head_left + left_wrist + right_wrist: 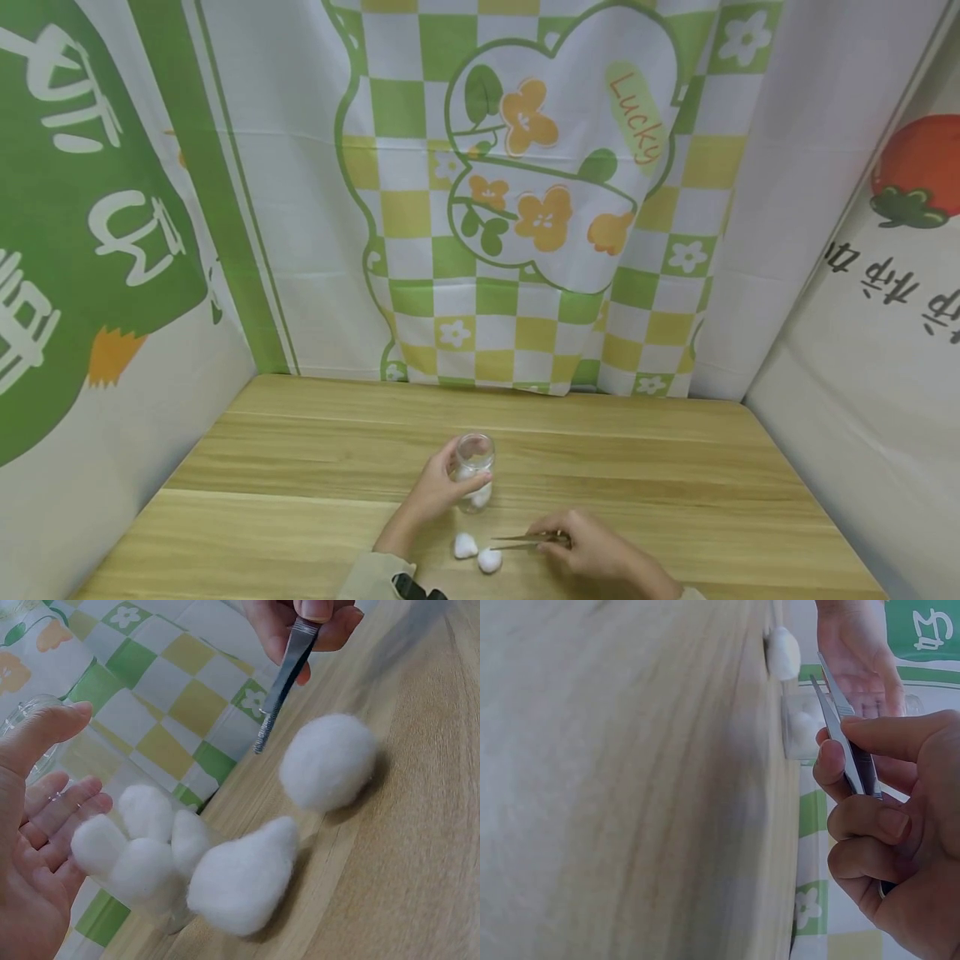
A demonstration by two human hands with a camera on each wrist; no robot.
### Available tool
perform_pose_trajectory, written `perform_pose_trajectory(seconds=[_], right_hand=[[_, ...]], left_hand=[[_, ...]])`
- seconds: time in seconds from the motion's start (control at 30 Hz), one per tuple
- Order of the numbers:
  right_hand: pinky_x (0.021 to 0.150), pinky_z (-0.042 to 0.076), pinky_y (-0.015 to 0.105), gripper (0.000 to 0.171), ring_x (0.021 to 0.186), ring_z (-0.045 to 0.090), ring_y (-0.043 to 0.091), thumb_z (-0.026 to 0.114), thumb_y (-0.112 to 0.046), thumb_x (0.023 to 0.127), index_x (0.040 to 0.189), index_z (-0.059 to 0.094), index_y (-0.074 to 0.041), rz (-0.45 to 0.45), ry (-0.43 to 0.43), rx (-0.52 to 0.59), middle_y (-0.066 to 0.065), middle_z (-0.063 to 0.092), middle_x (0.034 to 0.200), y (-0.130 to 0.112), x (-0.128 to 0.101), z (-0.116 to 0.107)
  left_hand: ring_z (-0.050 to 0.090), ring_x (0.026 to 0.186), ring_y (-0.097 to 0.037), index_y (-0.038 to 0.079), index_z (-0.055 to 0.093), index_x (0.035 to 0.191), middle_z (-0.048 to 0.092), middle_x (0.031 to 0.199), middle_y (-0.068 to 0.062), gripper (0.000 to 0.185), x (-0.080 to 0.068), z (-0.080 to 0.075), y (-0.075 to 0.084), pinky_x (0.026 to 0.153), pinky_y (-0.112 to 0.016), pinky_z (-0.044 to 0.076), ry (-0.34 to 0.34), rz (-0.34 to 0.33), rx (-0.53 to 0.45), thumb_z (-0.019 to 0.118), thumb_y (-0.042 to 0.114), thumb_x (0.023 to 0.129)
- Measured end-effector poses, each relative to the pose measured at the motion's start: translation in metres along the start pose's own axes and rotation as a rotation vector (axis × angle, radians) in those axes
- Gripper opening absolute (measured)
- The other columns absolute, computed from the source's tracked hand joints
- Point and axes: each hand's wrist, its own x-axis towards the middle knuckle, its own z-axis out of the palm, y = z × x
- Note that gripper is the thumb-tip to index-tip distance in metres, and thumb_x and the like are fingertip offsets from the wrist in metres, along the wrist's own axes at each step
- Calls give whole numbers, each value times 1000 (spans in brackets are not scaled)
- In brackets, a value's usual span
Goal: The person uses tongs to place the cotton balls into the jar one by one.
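My left hand (438, 486) grips a clear glass jar (476, 451) that stands upright and uncapped on the table. Several cotton balls (142, 862) lie in the lower part of the jar. Two more cotton balls sit on the wood in front of it: a pointed one (465, 546) and a round one (490, 560). My right hand (592, 546) holds metal tweezers (845, 735) between thumb and fingers. Their tips are apart with nothing between them, close to the round cotton ball in the head view.
The wooden table (675, 467) runs back to a green and yellow checked curtain (540, 333). Printed cloth (885, 350) hangs along the right side, and a green printed cloth (97, 208) along the left. A dark strap (408, 586) is on my left wrist.
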Motion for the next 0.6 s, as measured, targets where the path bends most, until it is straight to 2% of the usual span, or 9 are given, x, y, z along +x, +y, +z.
perform_pose_trajectory(seconds=[0.33, 0.6], right_hand=[[65, 50, 11, 24, 76, 53, -9, 62, -18, 93, 111, 70, -5, -21, -20, -12, 11, 73, 109, 2, -1, 3], [66, 51, 11, 23, 78, 54, -9, 62, -18, 93, 111, 71, -6, -4, -41, -21, 9, 74, 107, 1, -2, 6]], left_hand=[[41, 137, -47, 11, 43, 142, 50, 143, -19, 68, 0, 0, -1, 110, -64, 38, 11, -9, 10, 75, 26, 83], [39, 137, -48, 11, 43, 142, 49, 144, -19, 69, 0, 0, -3, 111, -65, 36, 12, 0, 20, 75, 29, 83]])
